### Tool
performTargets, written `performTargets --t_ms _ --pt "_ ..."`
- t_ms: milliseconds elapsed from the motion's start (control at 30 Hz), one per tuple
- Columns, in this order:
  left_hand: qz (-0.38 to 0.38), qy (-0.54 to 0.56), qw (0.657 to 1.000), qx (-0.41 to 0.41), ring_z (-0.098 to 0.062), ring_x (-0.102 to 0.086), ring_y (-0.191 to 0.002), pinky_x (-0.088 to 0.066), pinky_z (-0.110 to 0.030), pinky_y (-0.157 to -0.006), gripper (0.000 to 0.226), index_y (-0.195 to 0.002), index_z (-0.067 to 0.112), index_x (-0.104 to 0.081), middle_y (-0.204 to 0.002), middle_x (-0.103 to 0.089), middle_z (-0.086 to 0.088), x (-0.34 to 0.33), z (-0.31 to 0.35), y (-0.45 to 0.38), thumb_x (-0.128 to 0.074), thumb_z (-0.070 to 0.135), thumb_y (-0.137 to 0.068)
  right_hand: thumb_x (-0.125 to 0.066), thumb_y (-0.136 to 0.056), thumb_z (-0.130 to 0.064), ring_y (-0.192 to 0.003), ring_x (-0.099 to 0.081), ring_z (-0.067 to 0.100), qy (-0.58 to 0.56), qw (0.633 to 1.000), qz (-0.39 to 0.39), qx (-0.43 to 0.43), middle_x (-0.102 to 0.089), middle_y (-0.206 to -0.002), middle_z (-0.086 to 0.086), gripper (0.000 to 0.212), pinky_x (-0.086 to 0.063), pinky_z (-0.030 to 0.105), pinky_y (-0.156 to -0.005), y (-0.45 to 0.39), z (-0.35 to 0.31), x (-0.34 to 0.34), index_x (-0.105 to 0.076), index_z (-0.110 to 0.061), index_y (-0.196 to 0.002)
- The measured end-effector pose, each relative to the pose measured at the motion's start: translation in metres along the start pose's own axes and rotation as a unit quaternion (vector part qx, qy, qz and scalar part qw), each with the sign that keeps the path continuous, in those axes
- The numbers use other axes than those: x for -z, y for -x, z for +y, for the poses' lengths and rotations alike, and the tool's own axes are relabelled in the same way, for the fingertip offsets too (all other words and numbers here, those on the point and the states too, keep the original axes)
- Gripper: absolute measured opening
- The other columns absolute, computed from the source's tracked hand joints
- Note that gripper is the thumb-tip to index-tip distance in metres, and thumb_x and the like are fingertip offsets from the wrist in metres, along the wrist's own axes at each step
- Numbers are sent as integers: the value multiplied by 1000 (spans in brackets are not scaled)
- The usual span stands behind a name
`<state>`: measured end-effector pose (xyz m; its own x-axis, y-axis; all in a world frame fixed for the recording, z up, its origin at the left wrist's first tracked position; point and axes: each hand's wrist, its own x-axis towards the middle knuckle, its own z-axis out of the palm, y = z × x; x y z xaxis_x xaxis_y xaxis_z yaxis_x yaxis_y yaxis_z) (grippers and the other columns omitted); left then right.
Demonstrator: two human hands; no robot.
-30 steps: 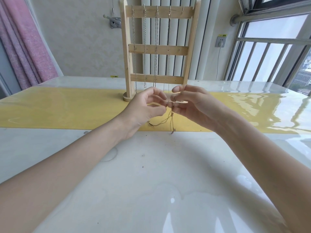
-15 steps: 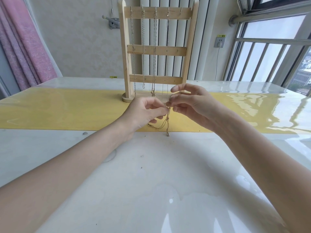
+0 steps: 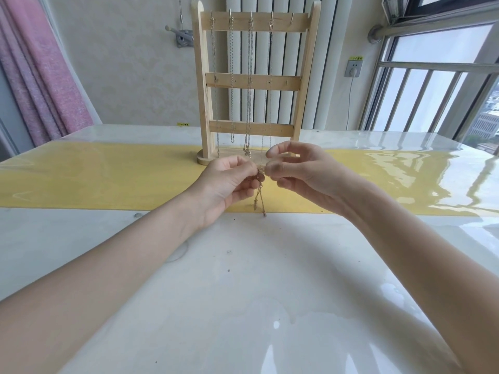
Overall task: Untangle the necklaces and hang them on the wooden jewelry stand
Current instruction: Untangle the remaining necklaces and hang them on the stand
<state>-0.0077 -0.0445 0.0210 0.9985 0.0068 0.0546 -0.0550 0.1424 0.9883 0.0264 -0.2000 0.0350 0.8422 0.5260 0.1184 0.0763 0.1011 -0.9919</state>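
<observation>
A thin gold necklace (image 3: 259, 190) hangs between the two hands, its knotted upper part pinched at the fingertips and two loose ends dropping nearly straight down, long axis upright, the tips ending just above the near edge of the yellow runner (image 3: 108, 182). The left hand (image 3: 229, 184) pinches the chain from the left, fingers curled in around it; the right hand (image 3: 297, 171) pinches it from the right with thumb and forefinger, the other fingers spread loosely. Both hands are raised above the bench (image 3: 243, 279), close in front of the wooden jewelry stand (image 3: 253, 82), which stands upright on the runner with three crossbars between two posts. Four hanging chains (image 3: 231, 76) run straight down from hooks on the top bar, side by side; a fifth hook at the right end is bare. Behind the stand are a white radiator (image 3: 337, 76), a wall socket (image 3: 354, 68) and, at far left, a pink curtain (image 3: 46, 76).
</observation>
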Motion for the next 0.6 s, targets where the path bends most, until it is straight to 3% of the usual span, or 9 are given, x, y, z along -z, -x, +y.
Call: performTargets --t_ms 100,233,400,600 --pt "3 -92 995 -39 -5 -55 -48 -48 -15 -50 21 -71 12 -53 -57 -62 1 1 -1 1 -58 1 -89 -65 -81 11 -58 -58 8 62 998 23 -10 -63 -69 3 23 -46 16 -57 0 1 -1 -56 -9 -88" --pt "2 -171 982 -86 -6 -60 -49 -51 -16 -52 17 -73 9 -56 -54 -64 1 3 -1 3 -62 2 -87 -69 -78 8 -68 -53 16 129 991 43 -8 -62 -71 6 20 -41 17 -56 0 4 -2 -60 -8 -86" --pt "-13 -196 976 -98 -9 -63 -51 -52 -18 -53 16 -74 7 -56 -59 -66 -2 2 -1 3 -61 2 -88 -68 -77 12 -61 -46 18 146 987 67 14 -59 -68 8 24 -37 19 -53 -2 6 -2 -59 -9 -86" --pt "-49 -208 973 -83 -8 -63 -54 -47 -15 -52 17 -75 13 -56 -64 -65 3 1 1 5 -57 5 -91 -55 -82 17 -60 -40 16 135 990 27 32 -51 -69 7 26 -35 19 -52 -3 8 -3 -51 -8 -88"
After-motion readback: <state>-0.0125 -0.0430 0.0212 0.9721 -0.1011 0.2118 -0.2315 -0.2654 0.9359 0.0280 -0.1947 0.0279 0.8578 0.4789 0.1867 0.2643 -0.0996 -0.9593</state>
